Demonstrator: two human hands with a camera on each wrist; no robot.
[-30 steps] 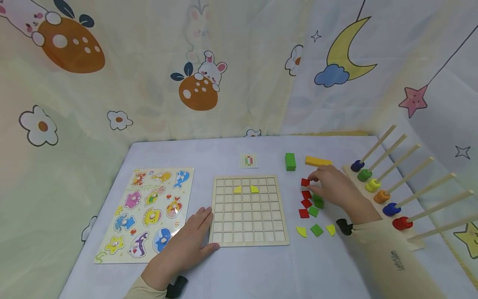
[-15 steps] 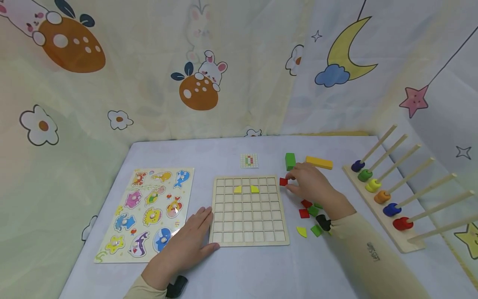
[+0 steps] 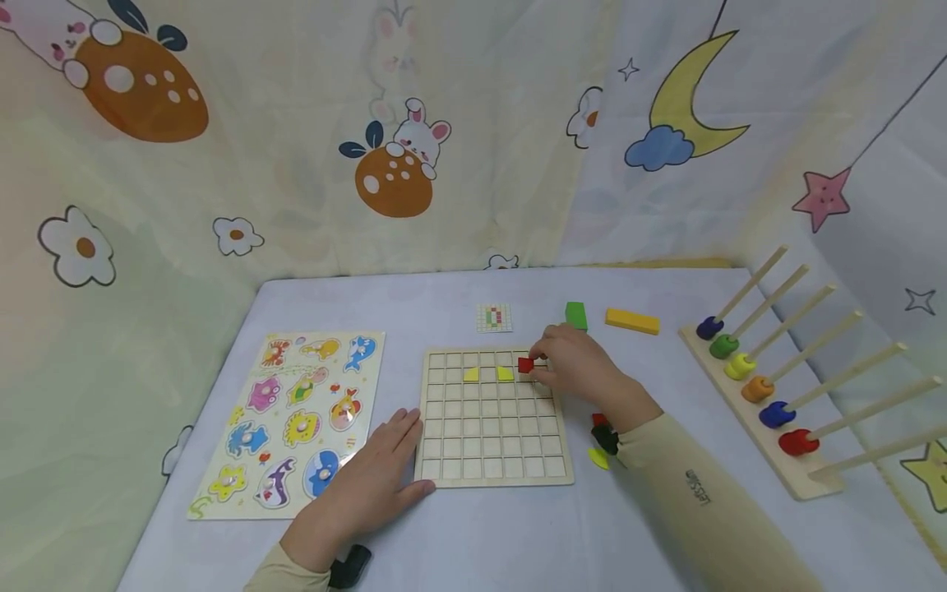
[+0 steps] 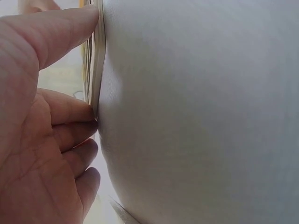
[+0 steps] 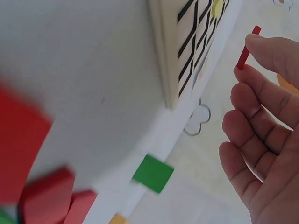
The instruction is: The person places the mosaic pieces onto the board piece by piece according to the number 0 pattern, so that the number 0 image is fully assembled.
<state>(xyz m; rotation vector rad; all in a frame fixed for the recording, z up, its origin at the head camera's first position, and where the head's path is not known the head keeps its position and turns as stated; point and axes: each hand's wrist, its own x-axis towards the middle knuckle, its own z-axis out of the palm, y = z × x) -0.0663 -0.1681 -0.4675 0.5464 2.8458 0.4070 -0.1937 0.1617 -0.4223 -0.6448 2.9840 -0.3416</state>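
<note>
My right hand (image 3: 580, 368) pinches a thin red square tile (image 3: 525, 365) between thumb and forefinger, over the upper right of the wooden grid board (image 3: 482, 470). In the right wrist view the red tile (image 5: 248, 47) shows edge-on, above the board. Two yellow quarter-round tiles (image 3: 505, 375) lie in cells near the board's top. My left hand (image 3: 370, 485) lies flat on the table at the board's left side, its fingers and thumb touching that edge; the left wrist view shows the thumb and fingertips (image 4: 88, 112) against the board's rim.
A small pattern card (image 3: 493, 318) lies behind the board. Green (image 3: 575, 315) and yellow (image 3: 632, 321) blocks stand at the back right. A peg stand with beads (image 3: 758, 411) is at the right, an animal puzzle (image 3: 284, 427) at the left. Loose tiles lie partly hidden under the right arm.
My right hand has picked up a red tile from the loose pieces and carried it left over the board. The left hand has stayed in place.
</note>
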